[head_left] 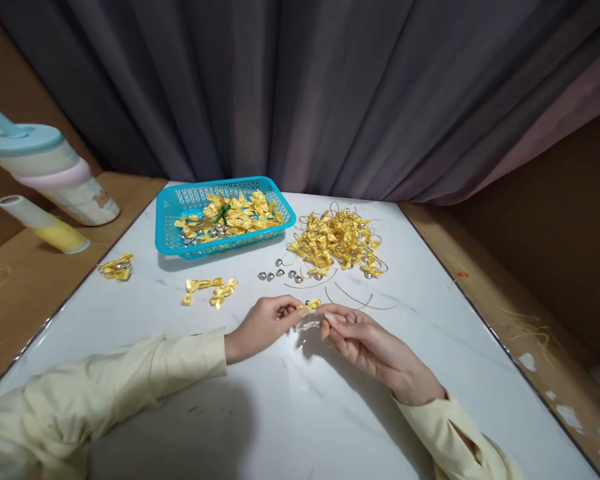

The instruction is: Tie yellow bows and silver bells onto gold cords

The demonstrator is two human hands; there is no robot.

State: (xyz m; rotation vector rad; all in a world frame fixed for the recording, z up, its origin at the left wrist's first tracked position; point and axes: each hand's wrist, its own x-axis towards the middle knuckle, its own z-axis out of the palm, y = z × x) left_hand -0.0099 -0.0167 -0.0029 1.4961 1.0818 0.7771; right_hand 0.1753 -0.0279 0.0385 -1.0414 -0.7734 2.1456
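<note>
Just above the white table, my left hand [266, 325] pinches a small yellow ribbon bow [311, 305] by its left side. A tiny silvery spot shows at the bow's middle. My right hand [356, 337] is closed, its thumb against the fingers and its index fingertip at the bow's right end; what lies in that pinch is too small to make out. Beyond the hands lie several silver heart-shaped beads [280, 273] and a few thin gold cords [365, 298]. Loose yellow bows [223, 292] rest to the left of my left hand.
A blue basket [230, 247] at the back holds yellow bows and silver beads. Right of it is a heap of corded bows [337, 240]. A bundled yellow ribbon piece [117, 268] lies at left. A tumbler [55, 173] and a yellow-and-white tube [45, 225] stand beyond the table's left edge.
</note>
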